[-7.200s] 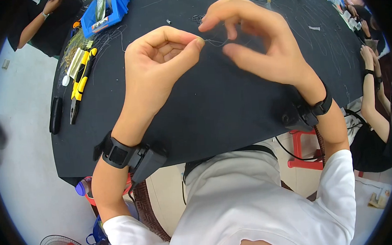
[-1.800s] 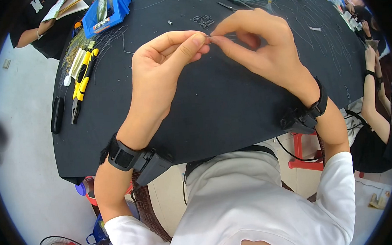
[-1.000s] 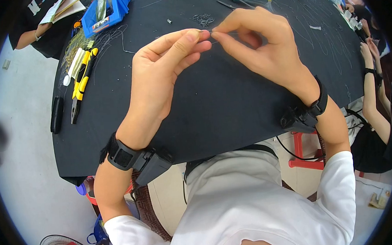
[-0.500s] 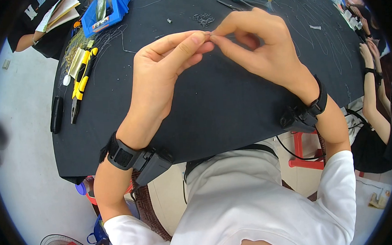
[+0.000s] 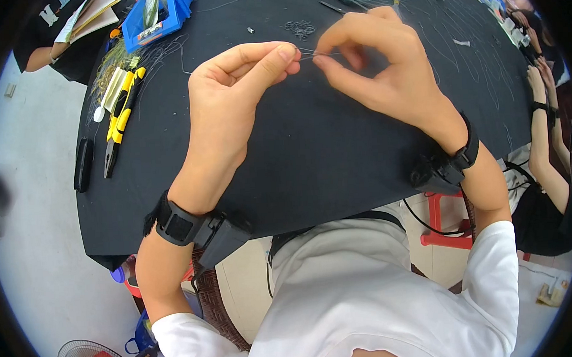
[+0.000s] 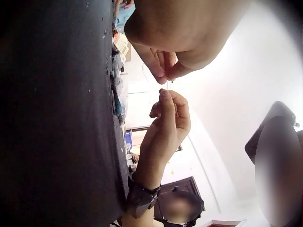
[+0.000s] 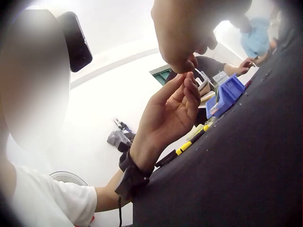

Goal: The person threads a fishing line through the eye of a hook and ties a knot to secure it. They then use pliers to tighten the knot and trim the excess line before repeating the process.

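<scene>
Thin wire point(image 5: 306, 52) is in the air over the middle of the bench point(image 5: 311, 158). One end is pinched thumb-to-index by left hand point(image 5: 230, 97), the other the same way by right hand point(image 5: 384, 70), fingertips just apart. Small rings point(image 5: 300, 29) lie beyond the hands. Yellow pliers point(image 5: 116, 123) and blue bin point(image 5: 154, 17) sit near the left edge.

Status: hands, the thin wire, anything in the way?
Left hand pinching thin wire at fingertips. Right hand pinching it too, above black table. Nothing between hands; yellow pliers lie aside.
</scene>
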Motion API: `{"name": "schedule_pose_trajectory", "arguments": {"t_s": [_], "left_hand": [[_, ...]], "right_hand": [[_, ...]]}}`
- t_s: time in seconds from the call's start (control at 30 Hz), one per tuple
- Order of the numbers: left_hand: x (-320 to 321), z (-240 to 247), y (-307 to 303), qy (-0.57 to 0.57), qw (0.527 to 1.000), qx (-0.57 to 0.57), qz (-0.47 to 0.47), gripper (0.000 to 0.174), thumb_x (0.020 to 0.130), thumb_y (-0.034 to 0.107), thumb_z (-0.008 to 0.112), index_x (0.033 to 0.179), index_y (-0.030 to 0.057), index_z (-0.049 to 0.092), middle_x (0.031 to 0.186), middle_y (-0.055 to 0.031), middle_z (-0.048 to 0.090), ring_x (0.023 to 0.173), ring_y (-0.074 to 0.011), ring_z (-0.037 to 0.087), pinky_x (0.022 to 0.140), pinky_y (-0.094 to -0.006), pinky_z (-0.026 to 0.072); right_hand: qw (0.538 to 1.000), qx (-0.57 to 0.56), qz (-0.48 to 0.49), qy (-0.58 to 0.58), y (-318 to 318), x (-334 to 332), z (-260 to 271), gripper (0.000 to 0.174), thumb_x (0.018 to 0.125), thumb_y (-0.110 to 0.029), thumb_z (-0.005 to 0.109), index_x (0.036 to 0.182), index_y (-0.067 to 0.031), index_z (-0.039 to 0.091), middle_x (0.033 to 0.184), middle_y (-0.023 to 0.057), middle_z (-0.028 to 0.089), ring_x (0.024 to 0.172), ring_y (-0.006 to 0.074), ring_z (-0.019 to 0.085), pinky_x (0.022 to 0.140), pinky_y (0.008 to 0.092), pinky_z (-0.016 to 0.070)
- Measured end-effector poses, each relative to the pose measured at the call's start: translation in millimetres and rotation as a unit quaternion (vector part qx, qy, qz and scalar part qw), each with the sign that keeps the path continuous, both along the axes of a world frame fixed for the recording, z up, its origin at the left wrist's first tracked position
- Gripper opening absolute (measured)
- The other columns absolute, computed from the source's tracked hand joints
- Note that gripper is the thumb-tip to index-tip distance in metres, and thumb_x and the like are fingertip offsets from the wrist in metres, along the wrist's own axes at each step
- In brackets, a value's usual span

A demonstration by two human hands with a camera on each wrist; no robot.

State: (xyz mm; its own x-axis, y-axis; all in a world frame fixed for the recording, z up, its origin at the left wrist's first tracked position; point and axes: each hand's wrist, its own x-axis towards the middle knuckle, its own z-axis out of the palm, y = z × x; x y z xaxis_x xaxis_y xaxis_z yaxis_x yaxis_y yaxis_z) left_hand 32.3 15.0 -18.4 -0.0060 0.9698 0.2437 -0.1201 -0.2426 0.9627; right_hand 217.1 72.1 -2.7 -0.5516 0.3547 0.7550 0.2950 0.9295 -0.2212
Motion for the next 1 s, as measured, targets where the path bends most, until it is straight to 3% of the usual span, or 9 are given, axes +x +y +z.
{"name": "schedule_pose_trajectory", "arguments": {"t_s": [0.13, 0.23, 0.33, 0.43, 0.53, 0.83, 1.0], "left_hand": [[-1.5, -1.2, 1.7, -0.003, 1.0, 0.007, 0.023, 0.019, 0.083, 0.011, 0.062, 0.096, -0.0017, 0.063, 0.092, -0.0111, 0.065, 0.084, -0.0129, 0.061, 0.079, -0.0219, 0.0471], [-1.2, -1.5, 2.1, 0.007, 0.999, 0.013, 0.028, 0.019, 0.082, 0.011, 0.062, 0.096, -0.0016, 0.064, 0.091, -0.0111, 0.065, 0.084, -0.0128, 0.062, 0.078, -0.0221, 0.0474], [-0.2, -0.3, 1.5, 0.017, 0.999, 0.016, 0.031, 0.018, 0.082, 0.011, 0.062, 0.095, -0.0019, 0.064, 0.09, -0.0106, 0.065, 0.083, -0.0125, 0.062, 0.079, -0.0224, 0.0472], [1.7, 1.5, -0.4, 0.028, 0.999, 0.026, 0.024, 0.018, 0.082, 0.01, 0.062, 0.095, -0.0021, 0.064, 0.09, -0.0104, 0.065, 0.082, -0.0122, 0.061, 0.079, -0.0226, 0.0469], [2.4, 2.5, -1.1, 0.028, 0.999, 0.03, 0.026, 0.017, 0.082, 0.009, 0.062, 0.095, -0.002, 0.064, 0.089, -0.0102, 0.065, 0.082, -0.0121, 0.061, 0.078, -0.0225, 0.0466], [3.7, 3.3, -1.6, 0.056, 0.998, 0.032, 0.01, 0.016, 0.081, 0.007, 0.063, 0.093, -0.0029, 0.064, 0.087, -0.0099, 0.065, 0.082, -0.0119, 0.061, 0.078, -0.0225, 0.0467], [6.3, 6.8, -4.4, 0.078, 0.996, 0.034, -0.001, 0.015, 0.08, 0.004, 0.063, 0.092, -0.0039, 0.063, 0.087, -0.0106, 0.065, 0.08, -0.0123, 0.062, 0.077, -0.0217, 0.0481]], "right_hand": [[0.998, 0.05, -0.022, -0.029, 0.8, 4.5, 3.6, 0.008, 0.068, -0.011, 0.065, 0.07, -0.0105, 0.057, 0.057, 0.0001, 0.044, 0.051, 0.014, 0.043, 0.051, 0.0266, 0.0302], [0.996, 0.063, -0.043, -0.046, -8.5, 5.0, 12.1, 0.011, 0.063, -0.004, 0.067, 0.07, -0.0082, 0.061, 0.064, -0.0001, 0.05, 0.057, 0.012, 0.046, 0.064, 0.0253, 0.0328], [0.991, 0.129, -0.018, 0.003, -13.4, -2.5, 21.4, 0.01, 0.066, -0.002, 0.066, 0.073, -0.0067, 0.061, 0.065, 0.0002, 0.05, 0.058, 0.0104, 0.045, 0.059, 0.0234, 0.0325], [0.995, -0.063, 0.047, 0.056, -9.3, -0.2, 7.3, 0.007, 0.071, -0.001, 0.063, 0.076, -0.0048, 0.061, 0.062, -0.002, 0.047, 0.056, 0.0056, 0.039, 0.052, 0.0203, 0.0284], [0.98, -0.19, 0.039, 0.046, -11.9, 3.5, 7.2, 0.006, 0.074, 0.0, 0.062, 0.078, -0.0038, 0.06, 0.061, -0.005, 0.046, 0.054, 0.0016, 0.033, 0.048, 0.0185, 0.0231], [0.995, -0.071, 0.005, 0.064, -11.5, 4.3, 8.5, 0.007, 0.072, -0.002, 0.064, 0.079, -0.0042, 0.063, 0.062, -0.0069, 0.051, 0.051, 0.0005, 0.029, 0.046, 0.0181, 0.0194], [0.997, -0.069, -0.022, 0.042, -13.9, 5.6, 14.9, 0.008, 0.072, -0.003, 0.065, 0.08, -0.0045, 0.064, 0.063, -0.0071, 0.051, 0.051, 0.0005, 0.029, 0.046, 0.0179, 0.0194]]}}
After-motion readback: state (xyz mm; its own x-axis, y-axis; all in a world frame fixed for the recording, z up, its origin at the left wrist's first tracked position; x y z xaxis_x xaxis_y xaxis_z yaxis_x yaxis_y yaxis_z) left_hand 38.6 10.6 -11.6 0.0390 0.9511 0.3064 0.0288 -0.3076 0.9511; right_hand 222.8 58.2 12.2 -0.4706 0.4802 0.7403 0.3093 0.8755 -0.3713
